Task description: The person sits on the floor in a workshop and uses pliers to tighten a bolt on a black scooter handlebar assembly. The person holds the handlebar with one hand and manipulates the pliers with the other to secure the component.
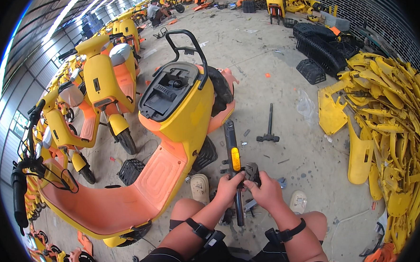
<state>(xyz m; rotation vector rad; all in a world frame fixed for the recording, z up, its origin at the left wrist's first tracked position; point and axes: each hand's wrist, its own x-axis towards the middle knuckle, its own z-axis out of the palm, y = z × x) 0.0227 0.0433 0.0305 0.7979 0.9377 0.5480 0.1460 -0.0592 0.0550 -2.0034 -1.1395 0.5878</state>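
Note:
In front of my knees is a black bar-shaped scooter part (230,138), tilted upright, with an amber reflector (236,159) on its side. My left hand (227,189) closes around it below the reflector. Right beside it, my right hand (266,190) is closed, thumb and fingers on a dark grey blocky piece (251,171). Whether that piece is joined to the bar I cannot tell. Beyond my right hand, a black T-shaped steering stem (269,129) lies on the concrete. Small metal bits are partly hidden under my hands.
A partly stripped yellow and orange scooter (172,124) stands close on my left, with more scooters (99,77) behind it. On the right rises a heap of yellow body panels (386,126). Black plastic baskets (321,49) lie farther off. Another person (155,13) crouches far back.

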